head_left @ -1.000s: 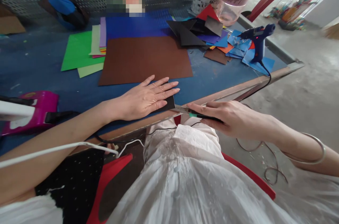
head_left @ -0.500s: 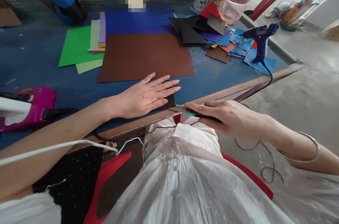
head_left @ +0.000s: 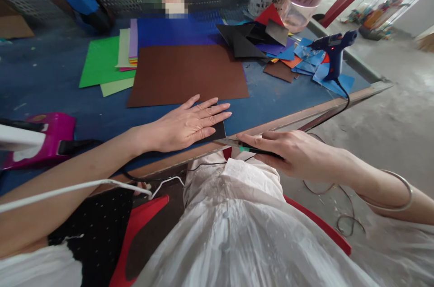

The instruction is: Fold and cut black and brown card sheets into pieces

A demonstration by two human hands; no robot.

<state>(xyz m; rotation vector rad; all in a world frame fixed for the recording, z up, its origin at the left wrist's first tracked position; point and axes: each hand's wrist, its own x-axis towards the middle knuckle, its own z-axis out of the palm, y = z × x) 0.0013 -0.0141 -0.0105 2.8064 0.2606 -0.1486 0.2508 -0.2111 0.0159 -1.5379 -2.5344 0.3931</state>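
The person's right hand (head_left: 294,151) is closed around the dark handle of a cutting tool (head_left: 246,147), its metal tip at a black sheet's (head_left: 219,131) corner just left of that grip. The left hand (head_left: 183,129), fingers spread, lies flat on the sheet at the table's (head_left: 101,113) near edge. Beyond that hand lies brown paper (head_left: 190,72); beyond the right grip, farther right, stands a glue gun (head_left: 334,54).
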